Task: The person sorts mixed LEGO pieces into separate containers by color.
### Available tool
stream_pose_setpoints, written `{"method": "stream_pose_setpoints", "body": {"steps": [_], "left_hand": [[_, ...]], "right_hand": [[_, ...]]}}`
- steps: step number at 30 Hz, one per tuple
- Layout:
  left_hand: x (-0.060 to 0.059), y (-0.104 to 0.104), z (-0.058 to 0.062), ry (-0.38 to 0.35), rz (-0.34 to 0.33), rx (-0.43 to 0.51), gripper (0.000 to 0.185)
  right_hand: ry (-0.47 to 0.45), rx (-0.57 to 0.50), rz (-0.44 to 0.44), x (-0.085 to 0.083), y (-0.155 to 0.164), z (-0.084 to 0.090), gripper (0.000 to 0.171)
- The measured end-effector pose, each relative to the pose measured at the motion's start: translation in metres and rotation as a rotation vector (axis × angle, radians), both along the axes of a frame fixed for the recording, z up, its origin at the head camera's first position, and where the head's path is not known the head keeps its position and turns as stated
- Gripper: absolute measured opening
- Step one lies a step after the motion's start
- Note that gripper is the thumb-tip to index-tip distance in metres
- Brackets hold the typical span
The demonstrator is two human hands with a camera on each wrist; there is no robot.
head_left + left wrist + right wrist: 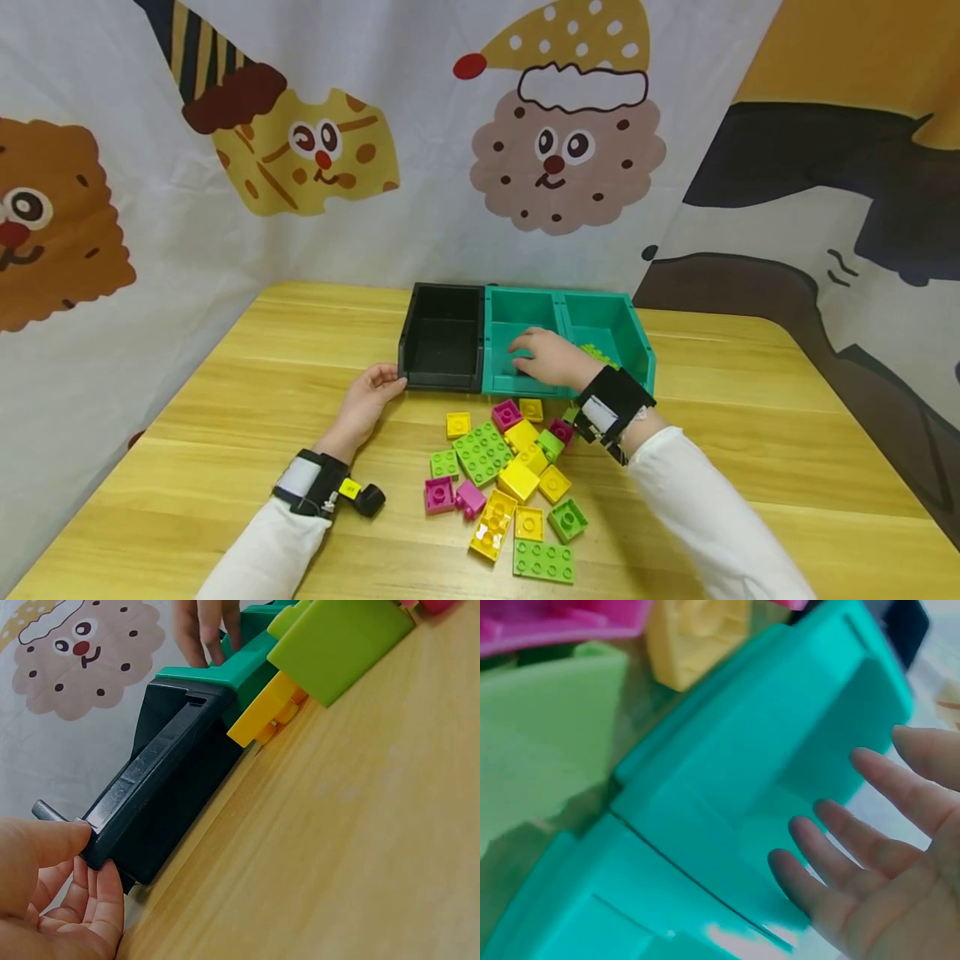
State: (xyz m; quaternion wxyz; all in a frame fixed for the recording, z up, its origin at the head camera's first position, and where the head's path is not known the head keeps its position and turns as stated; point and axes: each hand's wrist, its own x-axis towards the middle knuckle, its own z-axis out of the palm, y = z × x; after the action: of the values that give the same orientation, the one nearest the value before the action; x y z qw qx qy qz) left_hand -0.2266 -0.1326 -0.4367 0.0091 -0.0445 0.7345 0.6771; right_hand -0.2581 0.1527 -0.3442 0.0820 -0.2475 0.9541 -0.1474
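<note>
1. My left fingers (110,896) and thumb are clamped on the near left corner of the black bin (442,387) – thumb on top at the rim, the others curled at the side and underneath.
2. My right fingers (900,786) are spread apart, over the middle teal bin (522,308). Can't tell whether the tips touch it.
3. Bins sit side by side on the surface (300,333): black one just right of my left fingers, middle teal next, right teal bin (600,312) just right of my right fingers.
4. Light green pieces (596,352) lie in the right teal bin – partly hidden by my right hand.
5. Loose bricks are in a cluster on the surface, right of my left fingers and nearer me than my right ones.
6. Closest to the bin fronts: yellow brick (458,425), magenta brick (507,414).
7. Mid-cluster: big green studded brick (483,452).
8. Nearer me, well apart from both sets of fingers: long yellow brick (493,525), flat green brick (543,561).
9. Behind my fingers, on each wrist: a black band. White sleeves beyond those.
</note>
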Motion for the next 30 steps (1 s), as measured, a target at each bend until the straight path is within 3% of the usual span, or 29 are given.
{"method": "stream_pose_setpoints", "body": {"steps": [6, 12, 22, 30], "left_hand": [[0.001, -0.001, 0.001, -0.002, -0.007, -0.002, 0.023], [0.003, -0.001, 0.002, -0.001, -0.003, -0.005, 0.023], [0.001, 0.000, 0.001, 0.012, 0.002, 0.007, 0.020], [0.002, 0.000, 0.002, 0.007, 0.001, -0.001, 0.021]], "right_hand": [[0.037, -0.062, 0.009, 0.017, 0.009, 0.008, 0.030], [0.049, -0.108, 0.001, 0.037, 0.019, 0.001, 0.030], [0.035, -0.202, -0.114, 0.064, 0.049, -0.006, 0.031], [0.048, -0.184, -0.117, 0.084, 0.068, -0.010, 0.029]]}}
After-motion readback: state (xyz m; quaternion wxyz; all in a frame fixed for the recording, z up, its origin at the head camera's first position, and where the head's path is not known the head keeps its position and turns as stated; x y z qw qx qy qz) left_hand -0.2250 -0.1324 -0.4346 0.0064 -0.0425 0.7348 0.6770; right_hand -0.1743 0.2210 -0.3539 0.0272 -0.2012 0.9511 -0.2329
